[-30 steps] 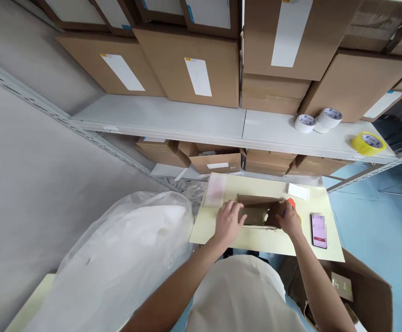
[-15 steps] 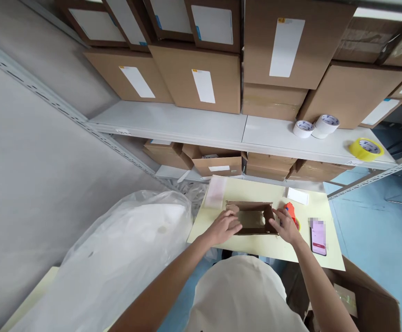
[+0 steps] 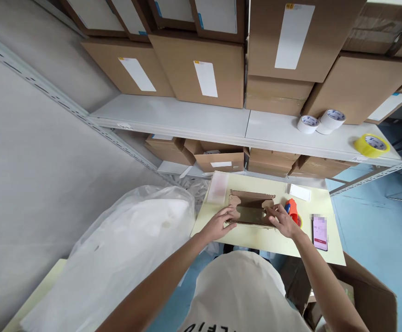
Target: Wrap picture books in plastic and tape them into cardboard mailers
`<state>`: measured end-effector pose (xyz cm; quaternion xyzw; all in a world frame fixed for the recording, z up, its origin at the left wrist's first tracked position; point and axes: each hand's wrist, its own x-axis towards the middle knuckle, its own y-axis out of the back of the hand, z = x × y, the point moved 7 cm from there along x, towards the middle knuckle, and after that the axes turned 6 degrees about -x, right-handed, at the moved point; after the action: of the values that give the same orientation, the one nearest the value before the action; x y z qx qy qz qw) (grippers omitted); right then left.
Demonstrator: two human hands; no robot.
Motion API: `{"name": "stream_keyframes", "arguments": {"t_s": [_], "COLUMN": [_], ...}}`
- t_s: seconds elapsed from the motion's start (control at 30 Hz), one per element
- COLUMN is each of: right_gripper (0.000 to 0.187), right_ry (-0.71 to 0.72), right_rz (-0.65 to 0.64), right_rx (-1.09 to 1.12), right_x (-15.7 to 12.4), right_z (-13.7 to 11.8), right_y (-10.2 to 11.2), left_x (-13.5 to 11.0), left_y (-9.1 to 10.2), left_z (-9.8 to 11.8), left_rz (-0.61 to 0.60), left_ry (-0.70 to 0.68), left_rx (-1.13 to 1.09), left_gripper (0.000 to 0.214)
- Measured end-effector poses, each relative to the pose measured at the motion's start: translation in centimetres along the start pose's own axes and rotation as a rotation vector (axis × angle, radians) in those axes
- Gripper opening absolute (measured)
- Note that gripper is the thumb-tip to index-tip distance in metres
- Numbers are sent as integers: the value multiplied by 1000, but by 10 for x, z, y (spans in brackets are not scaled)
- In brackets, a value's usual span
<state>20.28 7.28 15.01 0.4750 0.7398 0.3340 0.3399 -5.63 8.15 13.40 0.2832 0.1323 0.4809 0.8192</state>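
A small brown cardboard box (image 3: 251,199) stands on the pale yellow table in front of me, its top uncovered and its end flaps angled inward. At its left end, my left hand (image 3: 219,224) rests its outstretched fingers against the flap, thumb apart. My right hand (image 3: 282,220) has bent fingers closed on the flap at the right end; the fingertips are partly hidden. Just beyond that hand lies a red tape dispenser (image 3: 291,210) with a yellow roll.
A phone (image 3: 320,233) and a white card-like item (image 3: 299,192) lie on the table's right side, a pinkish sheet (image 3: 218,187) at its left. Beyond are shelves (image 3: 187,117) with cartons and tape rolls. A large plastic bag (image 3: 128,249) bulges at left; an open carton (image 3: 370,290) stands lower right.
The box's end flaps now show more upright at both ends. My left hand has drawn back from over the opening to the left end; my right fingers have closed at the right flap.
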Motion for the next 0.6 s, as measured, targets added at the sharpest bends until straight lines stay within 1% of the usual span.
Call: {"name": "stream_keyframes", "arguments": {"t_s": [0.1,0.17,0.2,0.27,0.3,0.33,0.4,0.43,0.47,0.5,0.53,0.6], "right_gripper": [52,52,49,42,42,47,73,84,88,86,79,57], "right_ry": [101,112,93,15,-23,-48,-44,-27,-7,11,23,18], "right_rz": [33,100,150,273,337,394,443,432,403,370,341,314], "right_rx": [137,196,209,215,213,211,209,207,200,186,167,133], "right_x": [-15,-21,-21,-17,-13,-9,1,7,11,15,16,15], "right_z": [10,19,24,32,35,37,37,36,35,34,34,36], "right_y": [-6,-14,-18,-23,-23,-21,-15,-12,-10,-8,-7,-10], "left_x": [-4,-6,-7,-7,-7,-6,-3,-1,1,2,3,6], "left_y": [5,4,2,-1,-3,-5,-9,-10,-12,-14,-15,-21], "left_z": [-11,-20,-25,-37,-43,-48,-58,-62,-65,-68,-70,-69], "left_rz": [185,283,333,433,473,500,515,508,496,479,454,377], "left_ry": [40,81,108,171,205,240,304,336,370,404,435,476], "left_rx": [-66,-135,-179,-262,-297,-325,-370,-391,-413,-431,-446,-475], "left_gripper": [19,16,18,31,37,43,54,60,66,70,73,71]}}
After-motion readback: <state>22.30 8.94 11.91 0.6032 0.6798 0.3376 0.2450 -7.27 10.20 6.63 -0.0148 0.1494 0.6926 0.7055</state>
